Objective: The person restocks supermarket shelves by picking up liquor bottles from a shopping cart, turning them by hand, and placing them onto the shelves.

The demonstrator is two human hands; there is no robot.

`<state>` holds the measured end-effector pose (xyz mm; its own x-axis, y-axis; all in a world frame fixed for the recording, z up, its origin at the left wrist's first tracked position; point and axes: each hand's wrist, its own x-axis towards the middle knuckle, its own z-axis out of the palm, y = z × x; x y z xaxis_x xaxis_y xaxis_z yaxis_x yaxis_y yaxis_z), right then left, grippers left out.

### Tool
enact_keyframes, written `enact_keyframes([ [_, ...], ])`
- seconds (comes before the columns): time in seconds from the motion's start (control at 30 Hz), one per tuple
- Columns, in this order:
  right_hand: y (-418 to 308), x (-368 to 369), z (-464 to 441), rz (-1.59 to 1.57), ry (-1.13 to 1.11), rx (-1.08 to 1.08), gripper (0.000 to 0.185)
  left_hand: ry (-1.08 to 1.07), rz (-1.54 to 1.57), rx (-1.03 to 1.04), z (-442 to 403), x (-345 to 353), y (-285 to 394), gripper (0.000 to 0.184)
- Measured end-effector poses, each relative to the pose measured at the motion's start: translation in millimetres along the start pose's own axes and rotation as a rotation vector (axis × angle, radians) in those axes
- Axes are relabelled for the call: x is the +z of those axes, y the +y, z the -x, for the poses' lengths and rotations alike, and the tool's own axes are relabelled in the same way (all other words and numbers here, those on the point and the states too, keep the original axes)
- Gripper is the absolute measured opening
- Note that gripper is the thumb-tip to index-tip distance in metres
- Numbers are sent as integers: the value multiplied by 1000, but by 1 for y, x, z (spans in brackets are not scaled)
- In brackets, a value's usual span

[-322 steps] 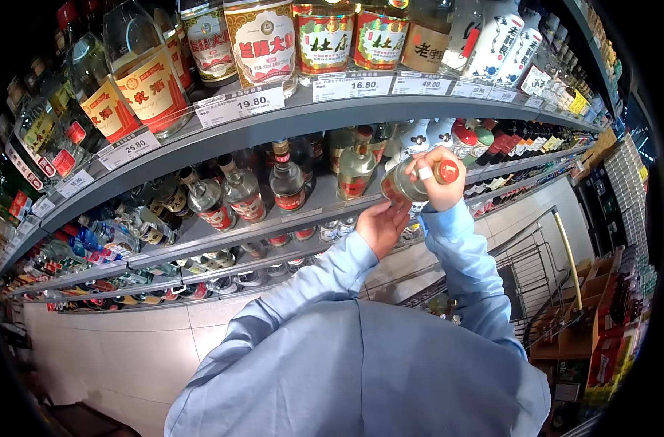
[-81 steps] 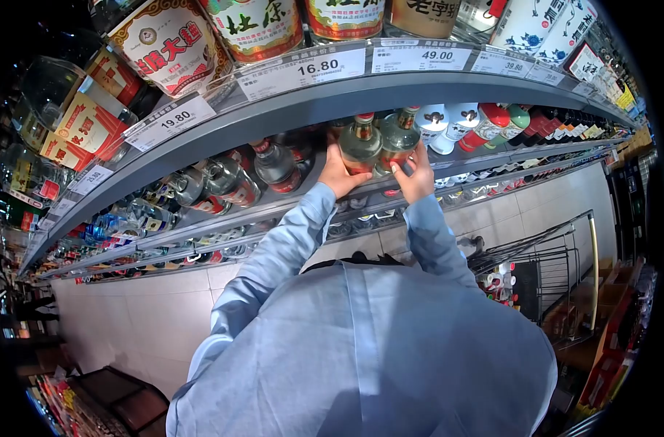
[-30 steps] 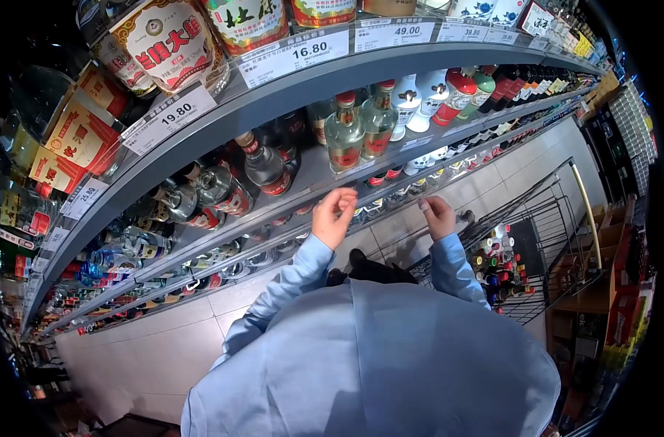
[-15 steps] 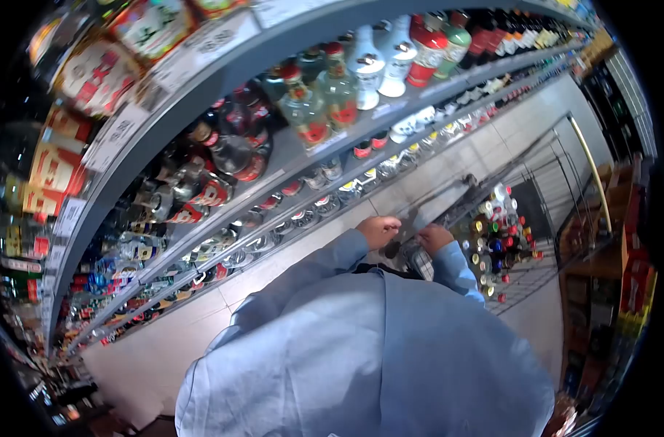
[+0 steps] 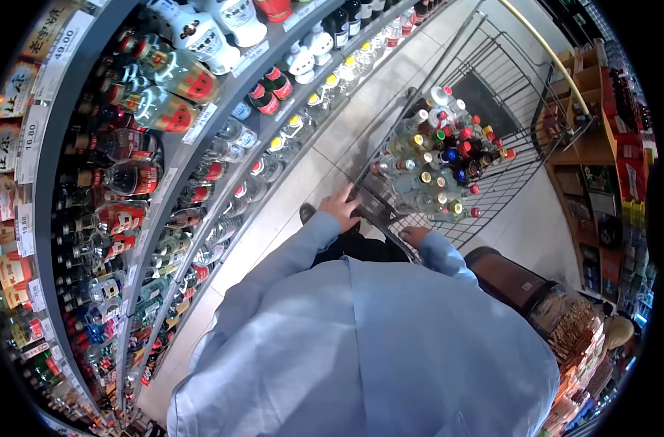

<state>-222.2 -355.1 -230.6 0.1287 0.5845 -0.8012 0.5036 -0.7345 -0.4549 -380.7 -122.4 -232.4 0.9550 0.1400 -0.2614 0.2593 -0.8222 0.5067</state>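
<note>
Floor (image 5: 339, 149): pale shop tiles between shelves (image 5: 46, 189) and a wooden rack (image 5: 565, 178).
Left hand (image 5: 339, 207): palm down, fingers slightly apart, at one end of the dark bar (image 5: 379, 211), apparently touching; whether they close round it cannot be told.
Right hand (image 5: 415, 234): fingers partly curled, near the bar's other end; what they grasp, if anything, cannot be told.
Cart (image 5: 488, 95): just beyond both hands, before the person; black wire with a yellow bar along its far side.
Load (image 5: 445, 156): many capped bottles crowded at the near end, most apparently upright.
Handling: judged stiff-framed and heavy, though wheels, unseen here, should let it roll; the load, probably glass, would be fragile, smooth and apt to knock together at a jolt.
Hold: best taken by the bar, hands well apart, for even steering; bare wire would be a poorer grip.
Shelves: rows of bottles on the person's left, price tags (image 5: 29, 146) along the upper edge.
</note>
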Motion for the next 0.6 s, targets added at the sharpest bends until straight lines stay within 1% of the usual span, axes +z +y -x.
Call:
enact_keyframes([
  [0.03, 3, 4, 5, -55, -47, -11, 48, -14, -8, -14, 4, -1, -1, 50],
  [0.13, 1, 23, 14, -183, 20, -68, 55, -29, -49, -46, 8, 1, -3, 48],
  [0.27, -3, 32, 14, -133, -33, 35, 58, -39, -126, -74, 9, -2, 6, 45],
  [0.3, -16, 23, 25, -149, -99, 94, 61, -58, -119, -80, 9, -2, 7, 46],
  [0.4, -19, 37, 29, -163, -7, 121, 64, -25, -140, -50, 17, 0, 7, 49],
  [0.5, -27, 48, 22, -98, 29, 165, 66, -23, -144, -63, 23, 2, 8, 50],
  [0.53, -36, 44, 27, -141, 8, 211, 69, -27, -143, -71, 26, 2, 8, 49],
  [0.6, -38, 47, 22, -136, -33, 270, 69, -31, -141, -84, 30, 4, 8, 48],
])
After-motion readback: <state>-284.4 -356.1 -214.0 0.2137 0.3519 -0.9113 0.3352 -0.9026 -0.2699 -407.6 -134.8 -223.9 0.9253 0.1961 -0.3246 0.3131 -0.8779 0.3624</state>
